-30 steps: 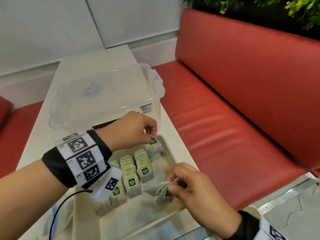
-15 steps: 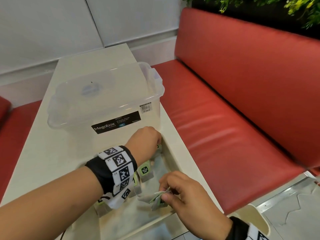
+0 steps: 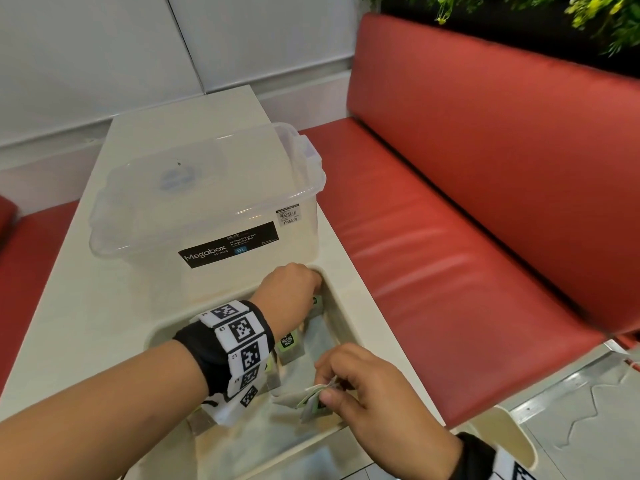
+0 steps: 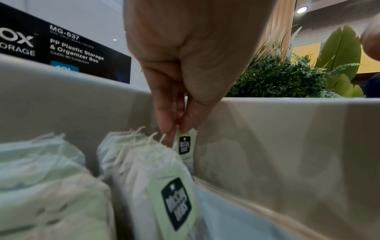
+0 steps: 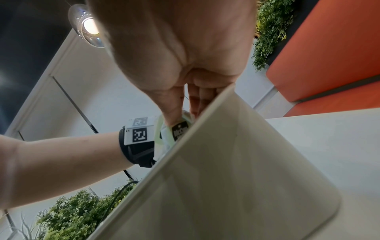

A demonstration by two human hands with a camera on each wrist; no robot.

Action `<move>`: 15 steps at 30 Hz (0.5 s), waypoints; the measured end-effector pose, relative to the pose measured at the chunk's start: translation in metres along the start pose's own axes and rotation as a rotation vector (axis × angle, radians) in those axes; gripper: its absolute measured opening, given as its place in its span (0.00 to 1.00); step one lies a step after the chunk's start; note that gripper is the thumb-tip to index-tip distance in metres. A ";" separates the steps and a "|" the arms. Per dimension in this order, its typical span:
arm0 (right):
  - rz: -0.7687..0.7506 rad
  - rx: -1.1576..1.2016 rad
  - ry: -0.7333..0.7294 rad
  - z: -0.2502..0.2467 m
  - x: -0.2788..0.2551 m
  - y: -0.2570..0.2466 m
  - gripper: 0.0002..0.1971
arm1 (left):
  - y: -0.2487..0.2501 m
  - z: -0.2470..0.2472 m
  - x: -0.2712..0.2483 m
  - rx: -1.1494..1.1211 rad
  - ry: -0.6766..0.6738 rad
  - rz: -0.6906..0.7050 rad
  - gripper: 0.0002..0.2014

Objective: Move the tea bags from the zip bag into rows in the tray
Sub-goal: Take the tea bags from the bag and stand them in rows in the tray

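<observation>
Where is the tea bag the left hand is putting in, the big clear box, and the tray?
tea bag (image 4: 184, 144), left wrist view, on its green tag.
clear box (image 3: 207, 188), head view, on its lid.
tray (image 3: 341, 299), head view, on its right rim.

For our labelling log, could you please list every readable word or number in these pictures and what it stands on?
"Megabox STORAGE", "MG-637", "PP Plastic Storage & Organizer Box", "12L": black label on the clear plastic storage box.
"P159.00": white price sticker on that box; its barcode is too small to read.
Pale green tea bag tags: dark logo, blurred, unreadable.
</observation>
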State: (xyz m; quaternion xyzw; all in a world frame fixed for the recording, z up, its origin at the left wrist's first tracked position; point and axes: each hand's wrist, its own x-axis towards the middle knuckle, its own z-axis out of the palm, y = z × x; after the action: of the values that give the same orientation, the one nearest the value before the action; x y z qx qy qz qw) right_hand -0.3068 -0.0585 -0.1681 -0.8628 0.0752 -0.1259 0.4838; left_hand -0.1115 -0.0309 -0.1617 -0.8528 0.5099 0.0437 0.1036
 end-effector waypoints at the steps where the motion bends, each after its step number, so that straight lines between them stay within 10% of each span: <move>1: -0.003 -0.003 -0.001 0.000 0.000 0.000 0.05 | 0.000 -0.001 -0.001 0.030 -0.001 -0.007 0.11; 15: 0.009 -0.025 -0.019 0.001 0.000 -0.001 0.06 | 0.004 -0.014 -0.007 0.236 -0.028 -0.032 0.10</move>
State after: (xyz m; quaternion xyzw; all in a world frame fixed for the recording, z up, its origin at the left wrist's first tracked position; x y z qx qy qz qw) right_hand -0.3069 -0.0574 -0.1681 -0.8696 0.0761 -0.1144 0.4743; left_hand -0.1190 -0.0300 -0.1477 -0.8420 0.4965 -0.0064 0.2112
